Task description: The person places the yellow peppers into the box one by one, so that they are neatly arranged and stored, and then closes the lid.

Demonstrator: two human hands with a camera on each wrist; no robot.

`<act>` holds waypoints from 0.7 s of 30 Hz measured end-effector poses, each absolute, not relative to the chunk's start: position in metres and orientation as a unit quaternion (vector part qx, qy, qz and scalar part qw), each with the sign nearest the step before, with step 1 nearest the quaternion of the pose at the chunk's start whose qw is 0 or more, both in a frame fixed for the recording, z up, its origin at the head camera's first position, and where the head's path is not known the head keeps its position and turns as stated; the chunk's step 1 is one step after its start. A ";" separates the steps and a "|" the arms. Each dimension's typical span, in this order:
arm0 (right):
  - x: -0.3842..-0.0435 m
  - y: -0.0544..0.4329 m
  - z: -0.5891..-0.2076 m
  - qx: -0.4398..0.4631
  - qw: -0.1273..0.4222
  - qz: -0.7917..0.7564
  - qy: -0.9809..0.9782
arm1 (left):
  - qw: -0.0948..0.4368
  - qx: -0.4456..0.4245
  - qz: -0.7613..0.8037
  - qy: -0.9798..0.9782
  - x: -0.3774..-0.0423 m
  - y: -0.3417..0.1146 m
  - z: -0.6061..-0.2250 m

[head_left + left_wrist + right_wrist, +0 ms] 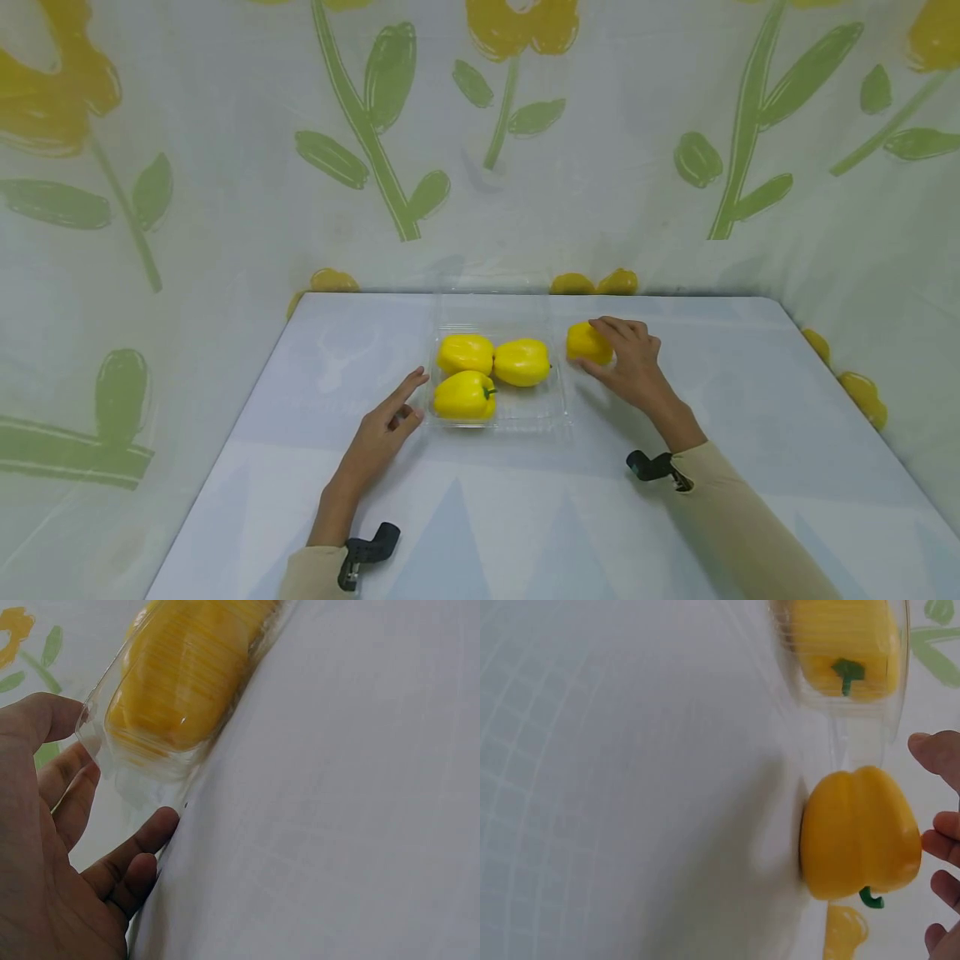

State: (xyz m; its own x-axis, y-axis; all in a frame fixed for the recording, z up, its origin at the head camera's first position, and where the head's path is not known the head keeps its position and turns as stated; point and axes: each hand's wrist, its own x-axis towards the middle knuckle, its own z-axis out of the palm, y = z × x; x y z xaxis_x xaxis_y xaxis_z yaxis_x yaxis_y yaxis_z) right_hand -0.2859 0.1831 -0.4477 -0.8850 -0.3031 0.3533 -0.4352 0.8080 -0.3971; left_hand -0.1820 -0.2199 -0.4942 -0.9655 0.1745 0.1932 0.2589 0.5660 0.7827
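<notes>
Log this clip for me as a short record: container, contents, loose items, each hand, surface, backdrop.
container: clear plastic container, on the table
contents: three yellow bell peppers: rear left, rear right, front left; front right unfilled
loose item: fourth yellow bell pepper, right of the container
left hand: at the container's left rim, fingers spread
right hand: at the fourth pepper, fingers apart; firm grip not evident
surface: white, pale blue triangles
backdrop: pale cloth, yellow flowers, green leaves
</notes>
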 end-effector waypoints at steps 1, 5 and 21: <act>-0.287 0.185 -0.449 0.195 0.137 0.239 -0.941 | 0.047 -0.122 -0.449 -0.884 -0.182 -0.220 -0.494; -0.289 0.190 -0.453 0.189 0.141 0.230 -0.944 | 0.046 -0.121 -0.448 -0.884 -0.182 -0.221 -0.494; -0.300 0.203 -0.463 0.168 0.123 0.224 -0.952 | 0.039 -0.114 -0.449 -0.886 -0.182 -0.219 -0.493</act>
